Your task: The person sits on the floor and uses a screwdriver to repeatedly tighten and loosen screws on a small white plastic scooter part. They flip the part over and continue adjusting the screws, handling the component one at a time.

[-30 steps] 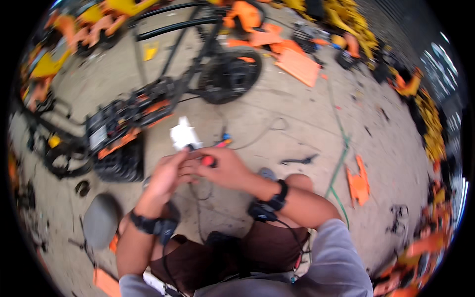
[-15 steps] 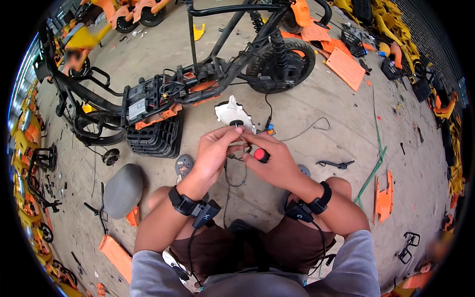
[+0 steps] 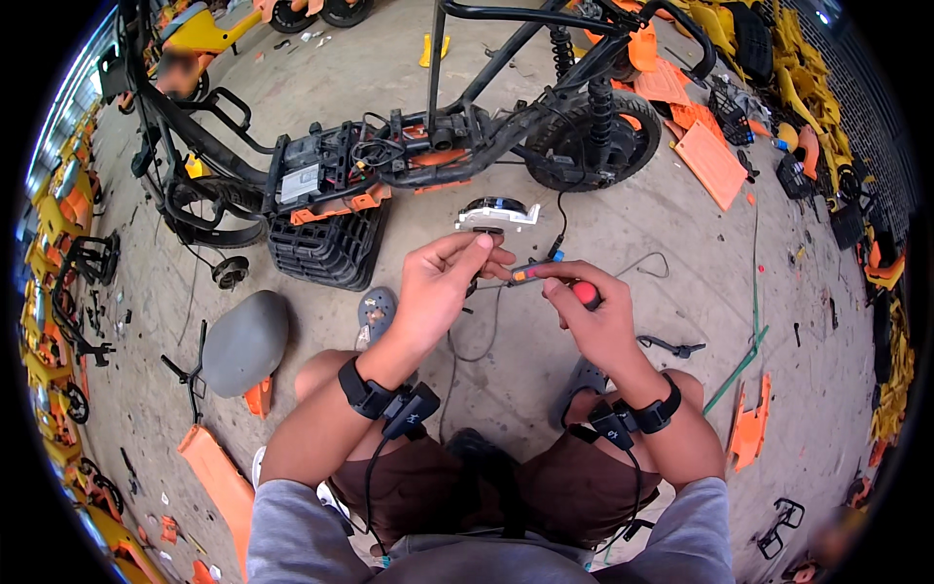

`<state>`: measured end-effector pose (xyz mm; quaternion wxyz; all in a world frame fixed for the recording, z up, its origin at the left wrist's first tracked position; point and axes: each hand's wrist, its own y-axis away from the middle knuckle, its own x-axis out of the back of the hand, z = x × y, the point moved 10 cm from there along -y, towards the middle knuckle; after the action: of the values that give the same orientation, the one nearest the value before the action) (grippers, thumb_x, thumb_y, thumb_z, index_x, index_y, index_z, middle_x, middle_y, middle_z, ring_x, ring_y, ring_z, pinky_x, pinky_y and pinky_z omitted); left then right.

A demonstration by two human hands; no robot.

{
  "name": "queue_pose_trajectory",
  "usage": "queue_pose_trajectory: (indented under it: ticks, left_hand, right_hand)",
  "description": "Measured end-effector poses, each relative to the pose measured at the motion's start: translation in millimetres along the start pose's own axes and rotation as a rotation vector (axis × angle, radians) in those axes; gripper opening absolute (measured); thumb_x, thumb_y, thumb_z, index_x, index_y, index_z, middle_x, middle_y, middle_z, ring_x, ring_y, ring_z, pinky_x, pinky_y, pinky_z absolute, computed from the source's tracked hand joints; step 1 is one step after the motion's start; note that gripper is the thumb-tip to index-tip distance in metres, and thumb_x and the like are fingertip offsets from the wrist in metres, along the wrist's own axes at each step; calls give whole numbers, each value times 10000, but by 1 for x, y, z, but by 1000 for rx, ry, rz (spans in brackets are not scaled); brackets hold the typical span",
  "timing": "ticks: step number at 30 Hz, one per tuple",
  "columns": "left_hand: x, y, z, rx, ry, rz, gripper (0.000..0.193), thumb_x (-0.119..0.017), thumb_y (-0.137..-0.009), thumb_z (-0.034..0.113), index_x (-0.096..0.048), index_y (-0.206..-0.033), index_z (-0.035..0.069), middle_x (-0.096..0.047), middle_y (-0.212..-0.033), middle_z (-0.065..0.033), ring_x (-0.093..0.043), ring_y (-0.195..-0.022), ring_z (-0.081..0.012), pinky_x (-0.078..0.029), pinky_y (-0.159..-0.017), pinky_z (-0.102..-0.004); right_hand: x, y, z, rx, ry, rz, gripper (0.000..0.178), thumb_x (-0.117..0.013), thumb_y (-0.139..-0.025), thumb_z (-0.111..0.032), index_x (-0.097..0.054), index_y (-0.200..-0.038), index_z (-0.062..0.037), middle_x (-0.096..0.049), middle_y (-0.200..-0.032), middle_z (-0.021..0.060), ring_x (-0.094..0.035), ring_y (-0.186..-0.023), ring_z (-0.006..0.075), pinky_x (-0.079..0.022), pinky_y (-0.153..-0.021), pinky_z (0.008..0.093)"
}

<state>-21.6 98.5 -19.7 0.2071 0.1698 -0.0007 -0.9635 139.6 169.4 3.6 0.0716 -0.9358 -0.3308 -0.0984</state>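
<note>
My left hand (image 3: 443, 280) is pinched on a round white housing (image 3: 503, 220) with a dark, glossy face. The housing is tilted so that its face points up and away from me. Just to the right, my right hand (image 3: 595, 316) is closed round a tool handle with a red end (image 3: 585, 294), which looks like a screwdriver. Its shaft is mostly hidden by the fingers. Between the hands hangs a thin dark cable with a small orange and blue connector (image 3: 526, 274), close to my right fingertips. The left fingers partly cover the underside of the housing.
Beyond my hands stands a stripped scooter frame (image 3: 438, 165) with an open battery bay and black crate (image 3: 331, 243) beside it. A grey seat (image 3: 246, 343) lies left, an orange panel (image 3: 710, 164) far right. Loose cables, a black bracket (image 3: 671, 346) and green strap (image 3: 739, 370) lie about.
My hands have moved apart, the right one drawing away to the right. The white housing has turned from showing its white back to nearly edge-on, with its dark face visible. The view has shifted slightly.
</note>
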Motion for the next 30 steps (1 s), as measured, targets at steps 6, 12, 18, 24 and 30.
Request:
queue_pose_trajectory:
  ticks: [6,12,18,24,30]
  left_hand:
    - [15,6,15,-98,-244,87,177,-605,-935,74,-683,-1014,-63,-719,-898,-107,-629,-769,-105,-490,-696,-238]
    - [20,19,42,-354,-411,211,146,-614,-873,-13,-702,-986,-40,-715,-845,-60,-597,-760,-62,-478,-679,-231]
    - [24,18,36,-339,-274,222,164,-586,-897,-54,-682,-1028,-71,-707,-881,-49,-606,-787,-64,-486,-683,-220]
    - [12,15,33,-316,-163,134,181,-583,-935,-37,-657,-1090,-93,-700,-910,-60,-600,-769,-48,-479,-634,-187]
    - [5,12,26,-253,-150,90,187,-597,-941,-14,-649,-1102,-95,-703,-915,-70,-620,-769,-59,-490,-637,-191]
  right_hand:
    - [-1,-2,7,-195,-322,-70,213,-590,-947,-147,-689,-1052,10,-649,-816,63,-517,-540,83,-416,-508,222]
    - [-15,1,3,-240,-447,-261,404,-510,-991,-287,-629,-1168,55,-654,-882,135,-525,-522,118,-422,-504,232]
    - [-21,7,0,-240,-406,-287,295,-623,-946,-203,-671,-1139,15,-658,-873,64,-506,-535,69,-394,-492,211]
    - [-26,10,10,-294,-300,-298,320,-707,-889,-178,-669,-1146,8,-588,-673,-19,-469,-516,37,-349,-470,210]
    - [-27,14,14,-349,-378,-353,321,-702,-895,-195,-669,-1142,7,-559,-619,-30,-498,-518,43,-351,-465,214]
